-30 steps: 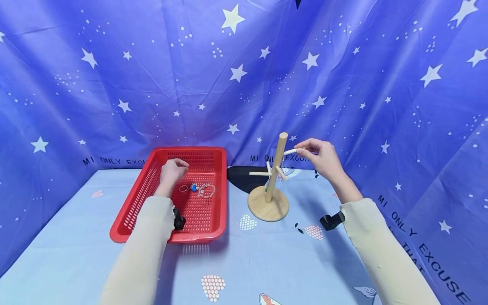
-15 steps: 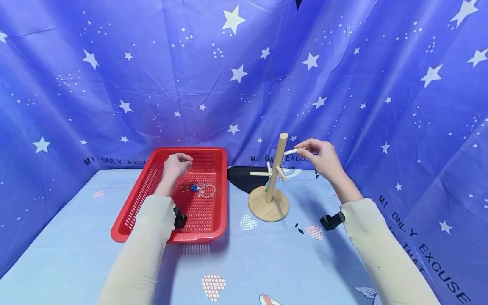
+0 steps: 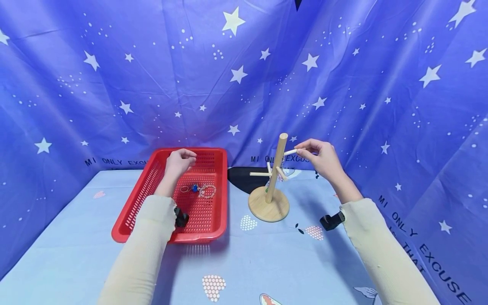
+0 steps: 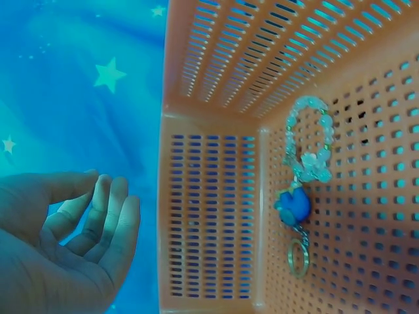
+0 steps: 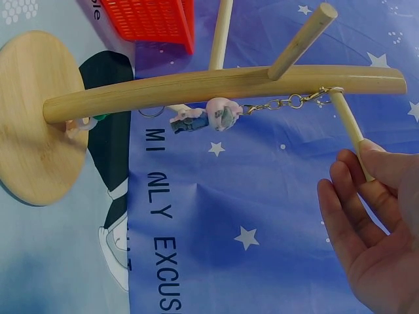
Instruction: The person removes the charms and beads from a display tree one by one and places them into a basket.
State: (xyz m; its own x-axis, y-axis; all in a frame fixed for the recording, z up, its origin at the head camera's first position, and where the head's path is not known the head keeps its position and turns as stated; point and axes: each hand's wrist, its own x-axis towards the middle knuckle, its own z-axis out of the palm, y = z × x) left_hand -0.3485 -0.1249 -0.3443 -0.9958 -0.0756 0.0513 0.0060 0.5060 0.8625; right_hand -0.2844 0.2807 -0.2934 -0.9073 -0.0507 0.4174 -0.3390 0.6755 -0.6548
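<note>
My right hand (image 3: 322, 156) pinches the end of an upper peg (image 5: 347, 121) on a wooden peg stand (image 3: 276, 167) between thumb and fingers. From that same peg, close to the post, hangs a keychain (image 5: 223, 114) with a gold chain and a pink-and-grey charm. My left hand (image 3: 178, 164) hovers over the back of a red basket (image 3: 223, 190), its fingers loosely bent with nothing between them. On the basket floor lies a keychain with a blue charm (image 4: 294, 204), a loop of pale clear beads (image 4: 289, 136) and a metal ring (image 4: 298, 258).
The stand's round base (image 3: 268, 207) rests on a light blue patterned cloth (image 3: 248, 267), right of the basket. Several other pegs (image 3: 260, 173) stick out from the post. A small green item (image 5: 99, 118) shows low on the stand. A starry blue curtain (image 3: 244, 84) hangs behind.
My left hand has drifted slightly right and up over the basket. The right hand keeps its pinch on the peg, and the stand and keychains stay where they were.
</note>
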